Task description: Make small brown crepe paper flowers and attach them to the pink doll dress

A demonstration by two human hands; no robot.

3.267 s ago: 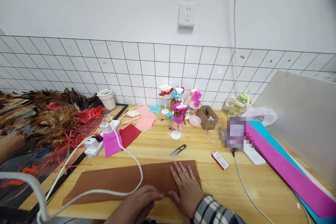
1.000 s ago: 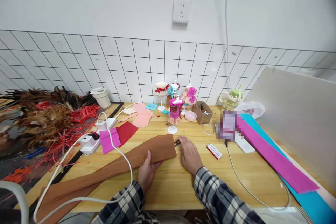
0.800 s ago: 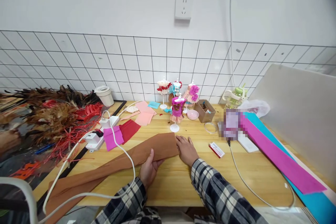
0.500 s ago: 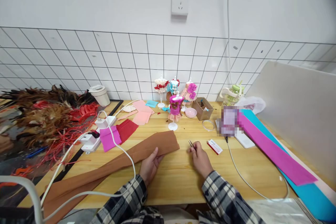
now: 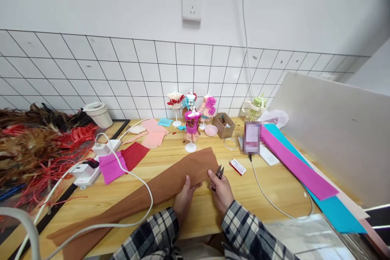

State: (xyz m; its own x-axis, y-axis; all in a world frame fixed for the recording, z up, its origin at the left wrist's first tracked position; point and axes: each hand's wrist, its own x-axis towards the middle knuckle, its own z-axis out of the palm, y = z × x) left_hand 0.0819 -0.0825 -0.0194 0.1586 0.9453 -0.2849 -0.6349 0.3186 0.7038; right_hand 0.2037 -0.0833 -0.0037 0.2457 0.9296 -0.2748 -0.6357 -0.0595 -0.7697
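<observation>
A long strip of brown crepe paper (image 5: 170, 180) stretches from the table's lower left to the middle, its wide end raised toward the right. My left hand (image 5: 183, 200) grips the lower edge of that end, thumb on top and fingers underneath. In my right hand (image 5: 222, 194) is a small pair of scissors (image 5: 219, 172), blades pointing up and away, the handles mostly hidden in the palm. The right thumb reaches the paper's right corner. Beyond the paper stands a mini dress form (image 5: 192, 126) in a magenta bodice, with several dressed forms behind it.
A white cable (image 5: 143, 178) loops over the brown paper from a power strip (image 5: 88, 172). Magenta (image 5: 111, 168) and red pieces (image 5: 134, 155) lie left. Right are a small box of blades (image 5: 237, 167), a phone (image 5: 252, 138) on its cable, and long magenta strips (image 5: 298, 162). Feathers (image 5: 45, 138) fill the far left.
My right hand has come left with the scissors to the paper's end, and the blades now show spread. The paper's end has shifted right with my left hand. The view has turned right.
</observation>
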